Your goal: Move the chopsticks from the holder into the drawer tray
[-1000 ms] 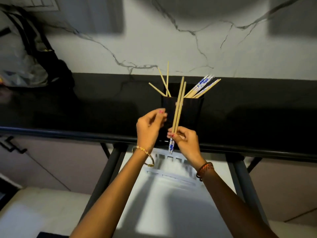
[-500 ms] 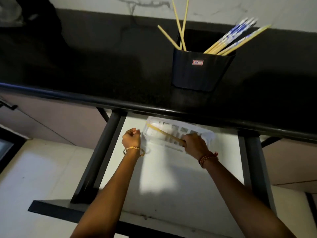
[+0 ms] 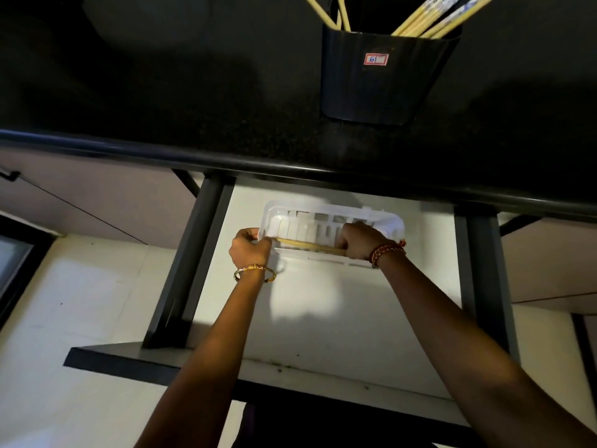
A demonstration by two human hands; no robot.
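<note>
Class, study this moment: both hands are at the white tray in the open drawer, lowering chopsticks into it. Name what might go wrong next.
1. The chopsticks lie along the tray's near edge, gripped by the left hand and right hand; released here, they may slip onto the drawer floor.
2. The holder stands close to the counter edge, directly above; a rising hand could knock it.
</note>
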